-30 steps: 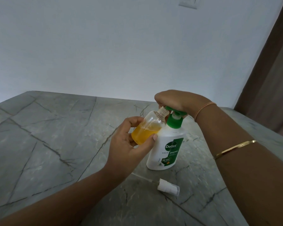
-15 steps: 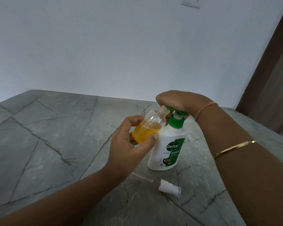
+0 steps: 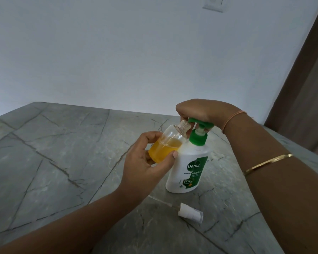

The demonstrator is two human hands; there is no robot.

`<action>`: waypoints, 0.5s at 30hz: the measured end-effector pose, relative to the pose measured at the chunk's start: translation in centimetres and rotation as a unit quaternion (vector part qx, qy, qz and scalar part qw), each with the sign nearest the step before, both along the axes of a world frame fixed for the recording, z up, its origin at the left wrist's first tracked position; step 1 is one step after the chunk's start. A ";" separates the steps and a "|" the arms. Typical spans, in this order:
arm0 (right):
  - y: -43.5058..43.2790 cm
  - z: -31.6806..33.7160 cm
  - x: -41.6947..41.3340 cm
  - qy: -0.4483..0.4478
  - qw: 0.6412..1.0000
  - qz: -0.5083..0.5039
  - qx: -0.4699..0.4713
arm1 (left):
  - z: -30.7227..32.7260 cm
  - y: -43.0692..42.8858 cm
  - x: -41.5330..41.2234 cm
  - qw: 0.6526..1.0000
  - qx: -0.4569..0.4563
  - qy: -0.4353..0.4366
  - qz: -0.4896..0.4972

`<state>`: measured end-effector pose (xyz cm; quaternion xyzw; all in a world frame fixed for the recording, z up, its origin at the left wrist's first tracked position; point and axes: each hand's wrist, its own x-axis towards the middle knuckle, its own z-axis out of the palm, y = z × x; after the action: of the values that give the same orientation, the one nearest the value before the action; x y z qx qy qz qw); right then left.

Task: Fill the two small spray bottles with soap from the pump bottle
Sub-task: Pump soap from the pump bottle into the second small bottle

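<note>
Covering pump head (image 3: 202, 124) — right hand (image 3: 204, 110)

Surface: grey stone-look table (image 3: 62, 162), matte, with dark crack-like veins running across the slab. Two items rest directly on it.

1. Pump bottle (image 3: 188, 171): white body, green collar and pump head, green Dettol label facing the camera. It stands on its base on the slab.
2. Spray cap (image 3: 190, 214): white with a clear overcap, lying on its side in front of the pump bottle, near its base but not touching it. Its thin clear dip tube (image 3: 160, 200) lies flat on the slab, running from the cap to a point front-left of the pump bottle's base, apart from it.
</note>
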<state>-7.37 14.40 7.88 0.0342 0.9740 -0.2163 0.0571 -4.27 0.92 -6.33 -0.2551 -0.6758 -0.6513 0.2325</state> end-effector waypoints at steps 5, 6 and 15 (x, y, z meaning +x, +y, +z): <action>-0.1 -0.3 0.0 0.011 1.000 -0.005 -0.020 | 0.0 0.0 0.0 1.000 0.003 -0.006 -0.004; -0.1 -0.4 0.0 0.011 1.000 -0.005 -0.021 | -0.1 0.0 -0.1 1.000 0.004 -0.007 -0.003; -0.2 -0.5 0.4 0.016 0.999 -0.004 -0.047 | -0.2 -0.1 -0.1 1.000 -0.008 -0.008 0.004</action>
<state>-7.00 14.24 7.39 0.0318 0.9634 -0.2626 0.0425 -4.36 0.83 -6.48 -0.2491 -0.6837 -0.6470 0.2279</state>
